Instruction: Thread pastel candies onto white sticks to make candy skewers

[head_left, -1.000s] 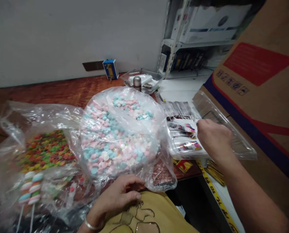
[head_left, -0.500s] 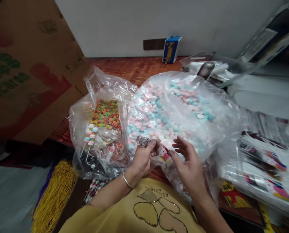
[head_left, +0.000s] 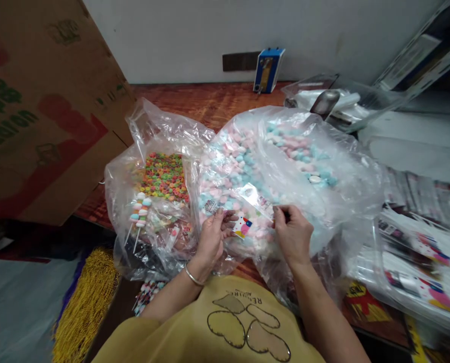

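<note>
Left grip [head_left: 210, 236] on dotted wrapper [head_left: 243, 227], right [head_left: 293, 232] on clear wrapper [head_left: 260, 201]

cardboard box [head_left: 54, 116] cut off at left, held packet [head_left: 242, 227] partly hidden by left fingers [head_left: 217, 218], stacked packets [head_left: 421, 287] blurred

Plain grey-white wall [head_left: 179, 38] across the back, slightly marked, with a dark flat strip [head_left: 238, 61] low on it. Reddish-brown table [head_left: 205, 98], streaky wood look, runs up to the wall — surface a bit shiny. White worktop [head_left: 432, 136] at right, metal shelf [head_left: 432, 73] tilted in view above it. Lower left: smooth grey area [head_left: 16, 307], maybe floor — can't tell. Light indoor, dull, darker toward the corners.
</note>
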Motion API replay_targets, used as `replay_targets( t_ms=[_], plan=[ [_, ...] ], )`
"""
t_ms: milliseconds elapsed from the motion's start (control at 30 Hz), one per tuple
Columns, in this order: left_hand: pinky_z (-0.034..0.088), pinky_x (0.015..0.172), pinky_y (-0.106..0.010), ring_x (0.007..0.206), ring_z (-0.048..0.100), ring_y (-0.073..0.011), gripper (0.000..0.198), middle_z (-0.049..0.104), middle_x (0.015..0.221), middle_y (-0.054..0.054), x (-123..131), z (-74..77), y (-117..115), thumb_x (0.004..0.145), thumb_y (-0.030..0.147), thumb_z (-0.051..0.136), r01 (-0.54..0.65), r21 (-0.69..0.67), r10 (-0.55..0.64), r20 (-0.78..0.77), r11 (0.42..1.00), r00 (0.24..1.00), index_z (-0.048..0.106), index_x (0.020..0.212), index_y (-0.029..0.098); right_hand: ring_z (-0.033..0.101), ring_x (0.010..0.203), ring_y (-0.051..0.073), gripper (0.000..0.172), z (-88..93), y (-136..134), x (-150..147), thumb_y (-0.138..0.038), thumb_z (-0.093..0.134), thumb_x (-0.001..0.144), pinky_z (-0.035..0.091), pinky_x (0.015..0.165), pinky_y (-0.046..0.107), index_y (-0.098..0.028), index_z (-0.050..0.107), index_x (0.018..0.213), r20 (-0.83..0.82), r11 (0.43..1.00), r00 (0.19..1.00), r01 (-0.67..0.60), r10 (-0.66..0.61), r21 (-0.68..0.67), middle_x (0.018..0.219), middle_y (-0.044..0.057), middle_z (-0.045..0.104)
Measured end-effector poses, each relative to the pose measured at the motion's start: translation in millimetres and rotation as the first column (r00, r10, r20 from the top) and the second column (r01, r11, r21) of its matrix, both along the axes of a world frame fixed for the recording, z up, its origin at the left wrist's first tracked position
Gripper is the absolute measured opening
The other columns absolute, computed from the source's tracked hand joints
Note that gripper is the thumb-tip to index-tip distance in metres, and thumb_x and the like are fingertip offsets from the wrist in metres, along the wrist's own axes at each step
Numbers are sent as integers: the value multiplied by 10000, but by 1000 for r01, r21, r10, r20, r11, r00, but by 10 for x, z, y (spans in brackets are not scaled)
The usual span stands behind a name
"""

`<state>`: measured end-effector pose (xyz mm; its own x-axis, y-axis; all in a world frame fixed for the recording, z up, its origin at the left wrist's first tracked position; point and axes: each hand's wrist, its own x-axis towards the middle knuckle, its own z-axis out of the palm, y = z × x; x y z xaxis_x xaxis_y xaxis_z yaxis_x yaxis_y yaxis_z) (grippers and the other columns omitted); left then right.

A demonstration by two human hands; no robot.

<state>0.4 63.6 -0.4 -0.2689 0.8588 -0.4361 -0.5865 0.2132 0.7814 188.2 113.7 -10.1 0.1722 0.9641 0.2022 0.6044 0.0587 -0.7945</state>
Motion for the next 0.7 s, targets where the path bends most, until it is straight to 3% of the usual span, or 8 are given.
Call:
replay_targets(
  t_ms=[100,167,233,267,333,400,533,700],
  plan=[
    [536,538,-209,670,675,-132,571,768,885,-94,-55,32,-25,672,618,863,-84,18,84,9,996,996,758,952,132,670,906,312,342,62,-8,7,-454,536,936,511,839,463,-167,708,1004,115,992,993,-8,-7,129,964,160,742],
    [545,564,-220,695,689,-141,550,771,895,-89,-50,68,-40,681,611,863,-119,44,117,45,992,992,760,959,147,638,1058,330,391,166,-128,-73,-481,591,933,498,934,500,-167,683,1147,99,976,995,-27,6,217,1122,181,714],
    [550,592,-231,723,702,-151,534,772,888,-81,-16,111,-59,678,602,871,-127,69,120,94,989,988,764,958,159,642,986,284,416,268,-285,-205,-487,666,910,527,887,455,-199,655,1210,-57,982,996,-64,75,177,1074,129,705],
    [550,605,-235,731,705,-155,530,771,879,-78,8,133,-71,674,601,874,-116,82,106,116,990,988,767,952,163,646,899,248,422,302,-353,-277,-481,692,900,545,809,406,-217,642,1225,-193,987,970,-135,149,83,1024,93,702],
    [546,628,-242,740,706,-159,515,771,867,-74,54,172,-101,667,584,885,-74,108,60,130,991,990,775,945,163,633,791,204,354,320,-439,-401,-471,728,867,538,716,340,-227,653,1111,-467,955,850,-293,243,-37,907,38,683],
    [535,631,-241,717,693,-152,498,765,828,-69,78,195,-129,632,531,922,-13,116,3,93,993,996,780,917,148,612,746,181,257,286,-455,-461,-451,721,862,514,693,309,-222,651,952,-607,922,750,-380,262,-71,819,8,655],
    [495,584,-234,597,621,-112,468,700,684,-17,58,180,-150,500,425,993,19,58,-19,13,998,1000,723,730,120,578,747,171,202,220,-435,-406,-398,695,891,457,702,291,-207,660,837,-525,896,782,-437,336,-78,771,1,641],
    [430,544,-210,517,513,-62,559,583,583,66,63,87,-130,386,404,1022,-124,59,122,47,990,991,609,667,153,478,661,140,326,276,-480,-394,-420,646,940,370,629,266,-208,571,705,-354,919,871,-388,341,-71,664,-36,528]
  ],
)
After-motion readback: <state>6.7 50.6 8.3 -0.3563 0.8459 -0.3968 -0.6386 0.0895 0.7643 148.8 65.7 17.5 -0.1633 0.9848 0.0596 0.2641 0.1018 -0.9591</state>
